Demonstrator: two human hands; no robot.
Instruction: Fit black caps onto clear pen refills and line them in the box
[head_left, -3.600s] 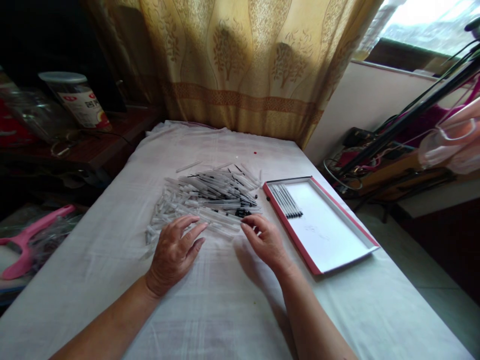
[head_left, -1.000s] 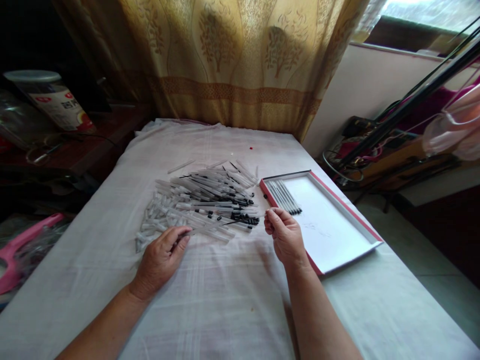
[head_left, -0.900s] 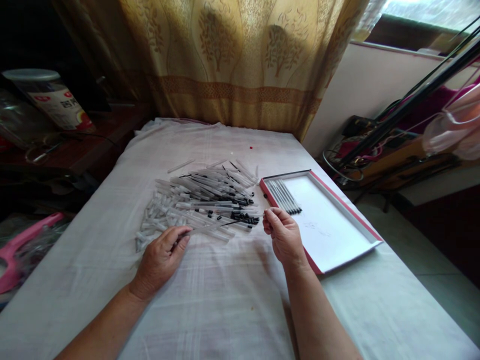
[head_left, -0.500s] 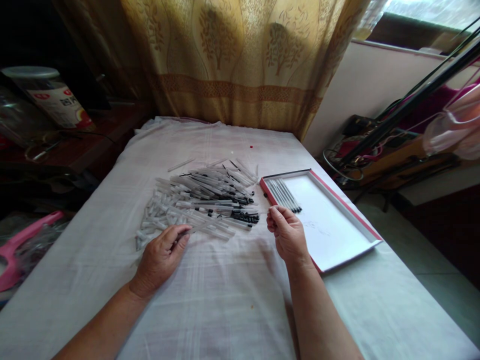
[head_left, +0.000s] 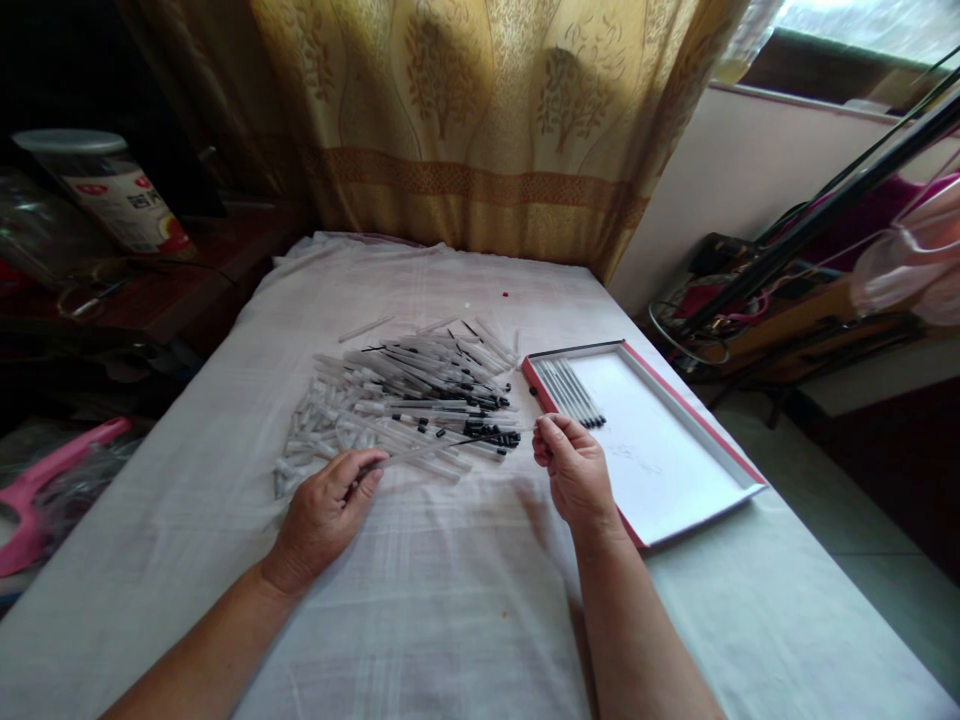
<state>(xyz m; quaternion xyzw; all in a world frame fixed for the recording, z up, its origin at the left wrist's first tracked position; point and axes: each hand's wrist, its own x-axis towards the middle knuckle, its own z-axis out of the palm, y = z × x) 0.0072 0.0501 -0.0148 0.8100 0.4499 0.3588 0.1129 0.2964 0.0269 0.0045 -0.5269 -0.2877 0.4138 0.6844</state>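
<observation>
White tablecloth bears pen parts and a tray.

Whitish and black pen parts lie left of the right hand, a tree-patterned gold curtain beyond it.

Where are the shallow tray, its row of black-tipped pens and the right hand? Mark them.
Shallow tray (head_left: 671, 425): head view, bare white floor.
Row of black-tipped pens (head_left: 568, 391): head view, middle of the barrels.
Right hand (head_left: 576, 465): head view, middle of the hand.
</observation>
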